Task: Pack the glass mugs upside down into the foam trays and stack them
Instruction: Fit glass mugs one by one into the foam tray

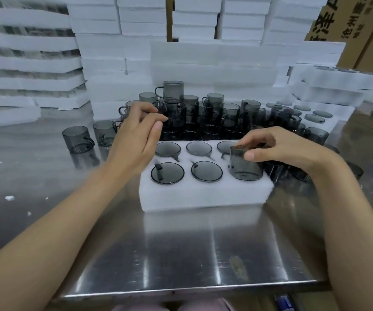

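A: What is at the left of the table (181, 254)?
B: Two loose mugs (77, 139) stand there, side by side, apart from the rest.
A: And the left hand (136, 133)?
B: It hovers by the back left corner of the foam tray (203, 194). Its fingers (154, 114) are curled, the thumb lies beside the forefinger, and the tips reach the crowd of mugs (203, 113) behind the tray. I cannot tell whether they pinch a handle.
A: The tray itself?
B: It lies mid-table, with six pockets in two rows. Five of them hold sunken mugs (167, 172), upside down, with only the round bases showing.
A: The sixth?
B: That is the near right pocket. The right hand (277, 149) grips a grey glass mug (246, 163) there, base up. The thumb is on the near wall and the fingers are clamped over the top. The mouth sits in the pocket and most of the body is above the foam.
A: Further right?
B: A second filled tray (311, 113), with white foam stacks (214, 59) behind it.
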Tool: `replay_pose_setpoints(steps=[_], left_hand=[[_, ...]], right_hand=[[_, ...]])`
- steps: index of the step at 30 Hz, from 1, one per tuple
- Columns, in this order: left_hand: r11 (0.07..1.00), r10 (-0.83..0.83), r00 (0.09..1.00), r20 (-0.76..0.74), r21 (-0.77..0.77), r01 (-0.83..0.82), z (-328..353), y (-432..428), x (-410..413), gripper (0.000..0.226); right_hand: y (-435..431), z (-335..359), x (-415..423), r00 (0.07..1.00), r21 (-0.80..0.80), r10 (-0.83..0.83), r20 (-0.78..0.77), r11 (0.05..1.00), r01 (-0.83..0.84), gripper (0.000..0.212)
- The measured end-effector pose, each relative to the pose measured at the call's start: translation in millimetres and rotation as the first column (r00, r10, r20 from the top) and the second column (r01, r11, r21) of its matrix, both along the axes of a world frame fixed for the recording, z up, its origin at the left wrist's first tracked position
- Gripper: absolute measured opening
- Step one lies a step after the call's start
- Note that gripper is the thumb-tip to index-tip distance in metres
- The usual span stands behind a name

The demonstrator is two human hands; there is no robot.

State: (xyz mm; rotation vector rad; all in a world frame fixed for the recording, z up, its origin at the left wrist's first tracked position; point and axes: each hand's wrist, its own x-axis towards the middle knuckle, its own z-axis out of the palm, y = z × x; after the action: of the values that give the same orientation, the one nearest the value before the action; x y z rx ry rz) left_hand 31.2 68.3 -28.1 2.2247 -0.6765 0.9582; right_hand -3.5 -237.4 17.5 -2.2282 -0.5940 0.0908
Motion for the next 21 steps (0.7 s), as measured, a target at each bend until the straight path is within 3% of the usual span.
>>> replay_pose_setpoints(steps=[12,14,18,21], left_hand=[[0.934,-0.118,0.971,-0.207,-0.356,0.037,-9.5,-5.9,0.7,0.033],[0.923,-0.127,0.965,-0.23,-0.384,0.03,-10.4,-6.4,0.1,0.033],[0.92,-0.128,0.964,-0.232,-0.392,0.027,-10.7,-6.5,1.3,0.033],[0.92,-0.128,0.965,-0.228,-0.391,0.029,-10.7,-6.6,1.7,0.033]], right_hand=[[6.2,-1.4,-1.5,0.999,0.096,0.033,-0.042,0.995,-0.029,0.031],[5.2,-2.5,-1.5,0.994,0.059,0.066,-0.086,0.996,-0.061,0.036],[3.5,-1.8,-1.2,0.996,0.025,0.055,-0.066,0.998,-0.053,0.073],[6.9,-0.7,-2.5,0.993,-0.017,0.095,-0.07,0.995,-0.097,0.06]])
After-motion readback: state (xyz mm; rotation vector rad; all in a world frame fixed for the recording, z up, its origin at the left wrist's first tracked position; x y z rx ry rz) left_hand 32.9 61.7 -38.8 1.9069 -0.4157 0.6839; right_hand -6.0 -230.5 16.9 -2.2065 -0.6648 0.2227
